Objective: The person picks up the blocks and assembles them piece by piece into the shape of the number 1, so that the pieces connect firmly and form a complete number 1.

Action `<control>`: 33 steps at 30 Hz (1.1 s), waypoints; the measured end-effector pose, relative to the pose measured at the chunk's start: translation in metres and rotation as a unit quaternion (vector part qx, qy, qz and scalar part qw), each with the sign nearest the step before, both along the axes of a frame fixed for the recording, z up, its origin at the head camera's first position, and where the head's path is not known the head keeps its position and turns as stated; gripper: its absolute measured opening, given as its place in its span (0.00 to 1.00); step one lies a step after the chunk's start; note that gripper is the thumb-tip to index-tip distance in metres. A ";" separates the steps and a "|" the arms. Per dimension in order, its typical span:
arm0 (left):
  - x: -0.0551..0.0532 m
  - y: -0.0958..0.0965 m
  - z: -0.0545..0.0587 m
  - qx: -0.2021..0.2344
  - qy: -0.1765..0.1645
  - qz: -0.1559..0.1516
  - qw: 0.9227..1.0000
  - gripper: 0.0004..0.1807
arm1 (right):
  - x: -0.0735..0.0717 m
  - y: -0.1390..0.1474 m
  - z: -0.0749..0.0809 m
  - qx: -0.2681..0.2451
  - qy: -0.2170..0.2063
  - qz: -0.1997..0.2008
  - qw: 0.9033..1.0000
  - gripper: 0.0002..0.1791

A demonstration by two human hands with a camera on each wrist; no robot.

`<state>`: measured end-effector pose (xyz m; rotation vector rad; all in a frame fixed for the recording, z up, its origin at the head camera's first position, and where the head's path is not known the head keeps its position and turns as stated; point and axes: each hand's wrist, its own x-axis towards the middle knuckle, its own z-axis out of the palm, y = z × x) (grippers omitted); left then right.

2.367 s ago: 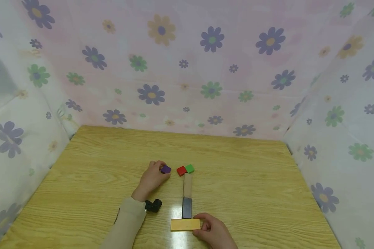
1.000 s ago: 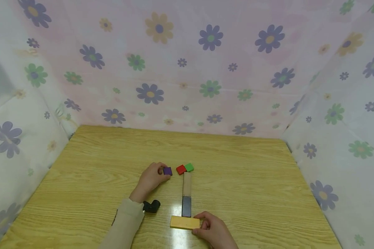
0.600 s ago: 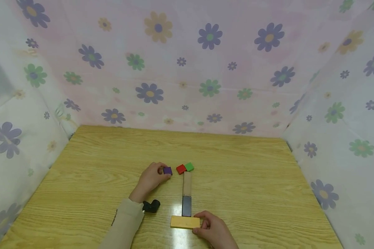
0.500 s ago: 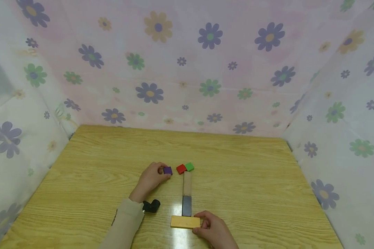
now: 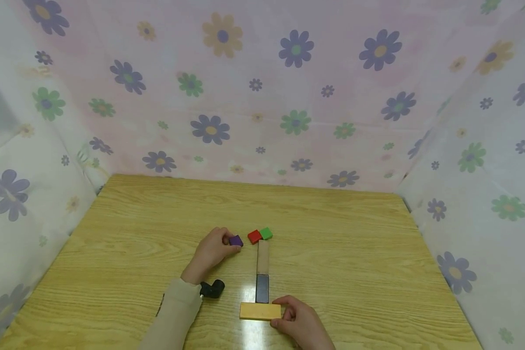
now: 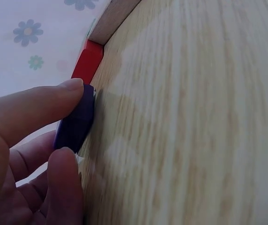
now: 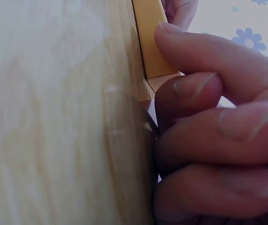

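Observation:
My left hand pinches a small purple block between thumb and fingers, close over the table left of a red block. In the left wrist view the purple block stands slanted under the thumb. A green block sits against the red one's right side. Below them a beige block and a black block run end to end towards a yellow bar lying crosswise. The thumb and index finger of my right hand hold that bar's right end.
All the blocks lie on a wood-grain table. Flower-patterned cloth walls it in at the back and both sides. A black wrist camera sticks out from the left sleeve, left of the black block.
The purple block has turned between the left fingers and shifted slightly right, nearer the red block. My right hand keeps its hold on the yellow bar; the other blocks lie as before.

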<state>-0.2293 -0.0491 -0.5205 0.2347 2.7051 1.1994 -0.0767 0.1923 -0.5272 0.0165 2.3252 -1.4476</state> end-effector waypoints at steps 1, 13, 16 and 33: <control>0.000 0.000 0.000 -0.001 -0.001 0.002 1.000 0.18 | 0.000 0.000 0.000 -0.002 -0.001 0.000 1.000 0.24; 0.005 0.009 -0.001 -0.030 -0.011 0.008 0.999 0.18 | -0.001 0.003 -0.005 -0.001 0.002 0.003 1.000 0.24; 0.006 0.010 -0.001 -0.040 -0.012 0.014 0.999 0.17 | -0.001 0.003 -0.006 -0.002 0.001 0.005 1.000 0.24; 0.004 0.004 0.004 0.064 -0.051 0.001 0.997 0.10 | 0.001 0.001 -0.003 0.002 0.015 0.006 1.000 0.23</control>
